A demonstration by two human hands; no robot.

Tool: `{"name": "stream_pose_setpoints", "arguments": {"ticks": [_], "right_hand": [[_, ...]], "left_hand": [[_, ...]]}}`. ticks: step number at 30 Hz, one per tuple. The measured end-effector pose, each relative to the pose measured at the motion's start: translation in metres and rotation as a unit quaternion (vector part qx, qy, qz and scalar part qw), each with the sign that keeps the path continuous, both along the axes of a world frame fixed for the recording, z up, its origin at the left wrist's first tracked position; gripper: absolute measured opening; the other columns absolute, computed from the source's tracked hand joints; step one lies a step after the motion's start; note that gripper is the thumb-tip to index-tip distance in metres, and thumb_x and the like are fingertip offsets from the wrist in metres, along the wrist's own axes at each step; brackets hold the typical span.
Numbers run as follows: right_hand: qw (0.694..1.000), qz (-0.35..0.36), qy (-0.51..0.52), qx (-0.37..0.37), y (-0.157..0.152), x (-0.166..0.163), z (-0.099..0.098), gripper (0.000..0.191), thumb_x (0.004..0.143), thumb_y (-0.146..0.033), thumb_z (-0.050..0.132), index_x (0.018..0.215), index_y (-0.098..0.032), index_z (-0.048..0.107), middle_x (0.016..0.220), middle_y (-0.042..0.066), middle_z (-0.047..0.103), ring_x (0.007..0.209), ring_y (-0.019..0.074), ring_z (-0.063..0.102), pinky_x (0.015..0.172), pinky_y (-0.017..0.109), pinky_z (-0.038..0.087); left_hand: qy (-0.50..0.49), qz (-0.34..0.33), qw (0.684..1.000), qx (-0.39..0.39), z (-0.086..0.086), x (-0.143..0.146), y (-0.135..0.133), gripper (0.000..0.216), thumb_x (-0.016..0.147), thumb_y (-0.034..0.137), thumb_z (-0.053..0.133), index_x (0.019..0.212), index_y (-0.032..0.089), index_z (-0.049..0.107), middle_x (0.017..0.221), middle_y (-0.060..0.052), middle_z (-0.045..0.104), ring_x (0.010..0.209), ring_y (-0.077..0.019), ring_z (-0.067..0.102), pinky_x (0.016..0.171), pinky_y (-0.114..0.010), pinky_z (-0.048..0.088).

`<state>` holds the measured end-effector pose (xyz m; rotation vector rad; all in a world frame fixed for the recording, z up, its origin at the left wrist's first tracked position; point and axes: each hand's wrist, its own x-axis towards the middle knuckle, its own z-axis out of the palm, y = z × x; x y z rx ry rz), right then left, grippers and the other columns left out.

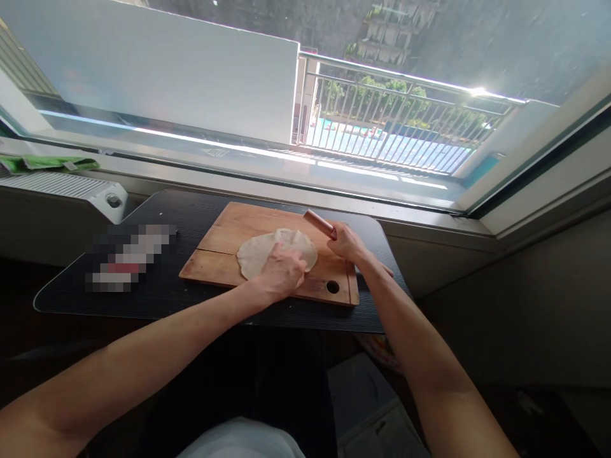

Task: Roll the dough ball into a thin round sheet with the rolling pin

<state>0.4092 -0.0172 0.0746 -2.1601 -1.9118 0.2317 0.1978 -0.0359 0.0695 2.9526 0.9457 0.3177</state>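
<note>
A flat, roughly round sheet of dough (pixel 252 253) lies on a wooden cutting board (pixel 229 224), its far part slightly wrinkled. My left hand (pixel 285 270) is over the near part of the dough, fingers curled down onto it and slightly blurred; it covers part of the near edge. In my right hand (pixel 346 242) is a rolling pin (pixel 317 222), gripped near the board's right edge. The pin is held at a slant, with its left end over the far right part of the board. My right hand and forearm hide its middle.
The board rests on a black table (pixel 157 299) beside a large window. A blurred-out item (pixel 131 257) lies on the table's left side. Beyond it are a white radiator (pixel 112 197) and a green cloth (pixel 48 163). The board has a round hole (pixel 333 287) near its front right corner.
</note>
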Motion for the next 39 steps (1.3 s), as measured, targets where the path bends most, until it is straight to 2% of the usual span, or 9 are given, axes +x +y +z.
{"name": "stream_pose_setpoints", "arguments": {"ticks": [2,6,8,19,22,28,32,35,39], "right_hand": [[1.000,-0.023,0.004,-0.015,0.000,-0.006,0.001,0.033,0.077,-0.018,0.057,0.108,-0.019,0.067,0.096,0.007,0.072,0.083,0.0199,0.064,0.067,0.026,0.042],[0.996,-0.050,0.036,-0.058,0.005,-0.023,0.001,0.028,0.077,-0.026,0.061,0.102,-0.018,0.070,0.090,0.007,0.073,0.084,0.0222,0.067,0.067,0.027,0.045],[0.994,-0.058,0.034,-0.083,0.006,-0.032,0.001,0.026,0.077,-0.028,0.063,0.100,-0.018,0.071,0.089,0.007,0.074,0.084,0.0230,0.068,0.069,0.028,0.046],[0.994,-0.044,0.002,-0.105,0.001,-0.050,0.002,0.027,0.080,-0.026,0.061,0.104,-0.018,0.068,0.097,0.009,0.074,0.089,0.0251,0.069,0.065,0.027,0.044],[0.994,-0.048,-0.008,-0.095,0.002,-0.044,0.002,0.030,0.084,-0.040,0.061,0.104,-0.018,0.067,0.099,0.010,0.074,0.093,0.0262,0.069,0.068,0.028,0.044],[0.996,-0.029,-0.044,-0.068,-0.012,-0.036,0.009,0.039,0.096,-0.053,0.046,0.108,-0.019,0.062,0.101,0.011,0.073,0.096,0.0261,0.068,0.071,0.029,0.042],[0.995,0.042,-0.082,-0.043,-0.040,-0.037,0.002,0.032,0.099,-0.047,0.046,0.114,-0.023,0.060,0.108,0.008,0.072,0.094,0.0227,0.067,0.073,0.029,0.042],[0.991,0.095,-0.098,-0.011,-0.049,-0.044,-0.007,0.031,0.097,-0.046,0.051,0.118,-0.024,0.060,0.114,0.006,0.068,0.102,0.0223,0.063,0.082,0.029,0.043],[0.993,0.073,-0.089,0.021,-0.036,-0.066,-0.011,0.038,0.102,-0.045,0.036,0.117,-0.022,0.063,0.120,0.009,0.064,0.115,0.0239,0.054,0.098,0.034,0.039]], "left_hand": [[-0.009,0.030,0.999,-0.040,0.002,-0.016,0.003,0.025,0.089,0.036,0.055,0.086,0.020,0.072,0.096,-0.009,0.073,0.095,-0.0275,0.065,0.095,-0.047,0.041],[0.008,0.258,0.966,-0.020,0.005,-0.051,0.039,0.033,0.090,0.036,0.049,0.093,0.012,0.071,0.103,-0.016,0.070,0.103,-0.0328,0.063,0.090,-0.045,0.042],[0.030,0.313,0.949,-0.020,0.003,-0.063,0.057,0.037,0.087,0.038,0.051,0.092,0.007,0.070,0.104,-0.023,0.068,0.103,-0.0378,0.063,0.086,-0.046,0.044],[-0.039,0.330,0.939,-0.084,-0.002,-0.070,0.069,0.020,0.085,0.027,0.051,0.096,0.020,0.065,0.096,-0.010,0.073,0.092,-0.0261,0.067,0.082,-0.037,0.044],[-0.034,0.297,0.954,-0.020,-0.005,-0.070,0.076,0.019,0.084,0.024,0.052,0.096,0.018,0.066,0.107,-0.014,0.071,0.102,-0.0296,0.063,0.086,-0.041,0.042],[-0.013,0.095,0.995,-0.017,-0.012,-0.048,0.071,0.030,0.090,0.034,0.052,0.114,0.021,0.066,0.126,-0.011,0.066,0.113,-0.0291,0.057,0.097,-0.048,0.036],[-0.083,0.100,0.991,0.042,-0.015,-0.054,0.044,0.020,0.091,0.025,0.051,0.092,0.018,0.070,0.106,-0.011,0.070,0.102,-0.0275,0.059,0.094,-0.046,0.038],[-0.138,0.041,0.989,0.028,-0.023,-0.063,0.013,0.019,0.092,0.023,0.053,0.080,0.019,0.068,0.090,-0.007,0.069,0.090,-0.0229,0.061,0.086,-0.040,0.041],[-0.130,0.015,0.991,0.017,-0.033,-0.062,-0.012,0.014,0.086,0.032,0.066,0.083,0.018,0.067,0.089,-0.006,0.069,0.089,-0.0240,0.062,0.082,-0.039,0.042]]}}
